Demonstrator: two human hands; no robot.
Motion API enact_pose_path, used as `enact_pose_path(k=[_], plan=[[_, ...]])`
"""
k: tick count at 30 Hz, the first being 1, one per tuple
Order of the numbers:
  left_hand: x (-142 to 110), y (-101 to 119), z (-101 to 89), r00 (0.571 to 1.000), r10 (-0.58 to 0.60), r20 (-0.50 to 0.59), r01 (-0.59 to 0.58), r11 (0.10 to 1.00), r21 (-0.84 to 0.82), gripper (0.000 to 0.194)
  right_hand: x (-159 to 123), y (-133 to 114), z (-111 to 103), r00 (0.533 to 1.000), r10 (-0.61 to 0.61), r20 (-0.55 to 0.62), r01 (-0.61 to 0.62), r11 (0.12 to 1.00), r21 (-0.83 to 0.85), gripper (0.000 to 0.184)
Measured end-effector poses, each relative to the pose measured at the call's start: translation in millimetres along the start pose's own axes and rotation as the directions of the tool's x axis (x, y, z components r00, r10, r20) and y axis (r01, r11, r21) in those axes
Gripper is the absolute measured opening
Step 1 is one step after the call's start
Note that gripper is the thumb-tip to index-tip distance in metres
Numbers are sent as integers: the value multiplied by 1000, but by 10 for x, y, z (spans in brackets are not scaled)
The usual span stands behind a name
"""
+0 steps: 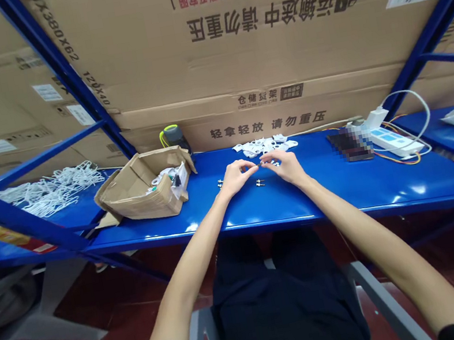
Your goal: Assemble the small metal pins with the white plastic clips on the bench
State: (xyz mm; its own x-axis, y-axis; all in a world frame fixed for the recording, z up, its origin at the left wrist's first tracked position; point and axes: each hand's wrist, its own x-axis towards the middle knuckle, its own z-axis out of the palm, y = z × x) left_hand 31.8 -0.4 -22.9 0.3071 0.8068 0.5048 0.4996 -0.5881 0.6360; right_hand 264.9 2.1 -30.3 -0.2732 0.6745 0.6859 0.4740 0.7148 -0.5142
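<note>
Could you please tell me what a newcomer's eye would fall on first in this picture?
Probably the bright blue tabletop across the middle, where the left hand and right hand nearly meet, any item between them too small to identify. Behind it, a large cardboard panel with partly upside-down printing fills the background. An open cardboard box sits toward the tabletop's left end.

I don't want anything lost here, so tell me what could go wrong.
1. The bare left hand and bare right hand appear to pinch a tiny piece at their fingertips; it could slip and be hard to find.
2. Small white-and-metal parts lie loose on the glossy blue table beside the hands, so a wrist might brush them away.
</note>
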Motion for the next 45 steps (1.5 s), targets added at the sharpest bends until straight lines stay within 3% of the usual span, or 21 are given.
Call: enact_pose_path(k=[7,13,19,26,31,36,45], plan=[[-6,-56,24,999,16,29,-15,1000,-19,19,-12,-18,-19,999,-13,41,13,1000,-13,12],[-17,-55,24,999,41,31,-41,999,-29,15,-24,30,-39,993,-105,51,106,994,-25,15],[-8,-9,24,998,0,55,4,998,-69,19,-30,21,-18,982,-129,140,144,984,-101,21],[10,-50,40,998,-32,45,40,984,-176,20,-24,-34,26,995,-41,92,42,999,-15,21],[20,-28,4,999,-29,-39,24,994,-105,16,-8,-51,-22,1000,9,12,-9,1000,20,25],[14,-35,8,998,26,-59,-28,999,-29,13,-26,-90,-22,999,32,44,-32,999,6,26],[-10,-114,46,993,119,19,-120,992,34,9,-45,-47,2,992,47,120,-49,999,12,27]])
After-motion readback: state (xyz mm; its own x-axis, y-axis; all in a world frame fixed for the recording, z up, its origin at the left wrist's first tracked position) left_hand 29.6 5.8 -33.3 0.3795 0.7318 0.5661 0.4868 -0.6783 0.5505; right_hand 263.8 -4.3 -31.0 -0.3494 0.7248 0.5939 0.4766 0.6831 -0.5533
